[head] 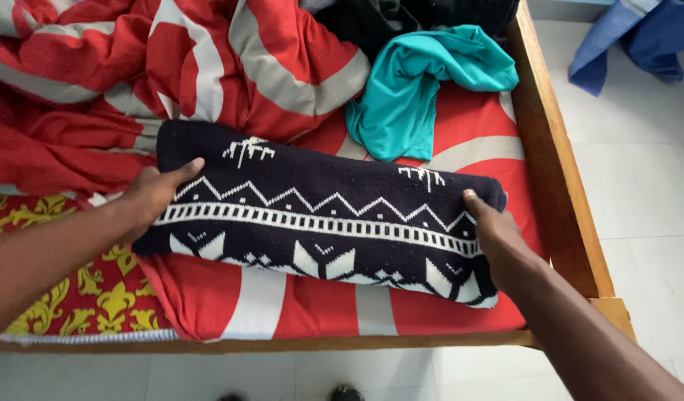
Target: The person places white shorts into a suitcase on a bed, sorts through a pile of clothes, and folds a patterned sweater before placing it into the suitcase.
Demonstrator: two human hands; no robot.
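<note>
Pressing folded patterned sweater (319, 215) flat

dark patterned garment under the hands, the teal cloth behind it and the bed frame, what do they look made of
Dark patterned garment: looks like a thick knit, perhaps wool or acrylic; the white motifs have stepped, stitch-like edges and the surface is matte. Teal cloth: thin, smooth jersey-like fabric with a slight sheen, draping in soft folds. Bed frame: wood, brown with visible grain, seemingly varnished.

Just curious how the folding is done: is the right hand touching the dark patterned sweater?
Touching. The head view shows the right hand lying flat on the end of the dark patterned sweater, fingers pressed on the knit.
</note>
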